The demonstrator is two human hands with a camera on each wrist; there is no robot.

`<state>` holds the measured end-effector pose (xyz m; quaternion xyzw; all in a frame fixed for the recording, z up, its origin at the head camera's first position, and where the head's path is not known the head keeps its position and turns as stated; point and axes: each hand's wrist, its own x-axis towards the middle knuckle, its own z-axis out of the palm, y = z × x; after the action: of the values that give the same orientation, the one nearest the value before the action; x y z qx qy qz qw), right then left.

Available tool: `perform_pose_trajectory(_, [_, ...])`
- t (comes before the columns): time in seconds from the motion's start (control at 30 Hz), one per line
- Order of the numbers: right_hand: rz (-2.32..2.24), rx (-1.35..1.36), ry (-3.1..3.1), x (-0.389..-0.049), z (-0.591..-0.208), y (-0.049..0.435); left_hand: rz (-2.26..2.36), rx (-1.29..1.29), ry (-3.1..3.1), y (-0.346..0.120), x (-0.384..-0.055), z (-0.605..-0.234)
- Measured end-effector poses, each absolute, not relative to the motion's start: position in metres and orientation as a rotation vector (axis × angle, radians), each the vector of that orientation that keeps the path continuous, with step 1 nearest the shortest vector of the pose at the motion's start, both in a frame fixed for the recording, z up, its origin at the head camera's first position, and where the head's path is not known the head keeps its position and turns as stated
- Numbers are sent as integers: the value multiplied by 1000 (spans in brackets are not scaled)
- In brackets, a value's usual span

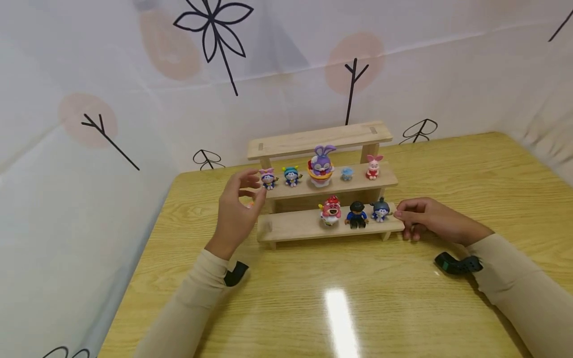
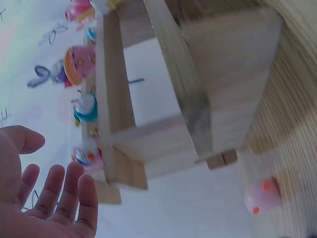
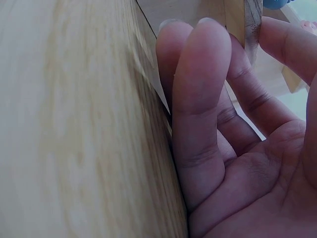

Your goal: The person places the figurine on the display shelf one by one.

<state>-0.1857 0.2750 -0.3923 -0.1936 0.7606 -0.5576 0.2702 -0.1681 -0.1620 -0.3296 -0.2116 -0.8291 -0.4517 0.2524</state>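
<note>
A three-step wooden display shelf (image 1: 286, 226) stands on the table, with toy figures on its middle and lower steps. My left hand (image 1: 237, 209) is beside the left end of the middle step, near a figure with a pink bow (image 1: 268, 178). In the left wrist view its fingers (image 2: 57, 191) are loosely bent and hold nothing. The right hand (image 1: 431, 219) pinches the right end of the lower step between thumb and fingers, close to a dark-haired figure in blue (image 1: 380, 211). Up close, the thumb (image 3: 287, 47) lies against the board's edge.
On the middle step are a teal-hatted figure (image 1: 292, 176), a purple rabbit (image 1: 321, 166), a small blue piece (image 1: 346, 173) and a pink piglet (image 1: 373, 168). Below sit a red-and-pink bear (image 1: 331, 211) and a black-haired figure (image 1: 356, 215). A pink round toy (image 2: 262, 196) lies left of the shelf.
</note>
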Motion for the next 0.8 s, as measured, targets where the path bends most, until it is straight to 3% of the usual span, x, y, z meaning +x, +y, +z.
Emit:
perform_pose_trajectory(0.27, [-1485, -516, 2078, -187, -393, 275, -1219, -385, -2406, -188, -186, -342])
perform_pose_trajectory(0.8, [-1482, -501, 2081, -186, -394, 275, -1041, -242, -2893, -213, -203, -363])
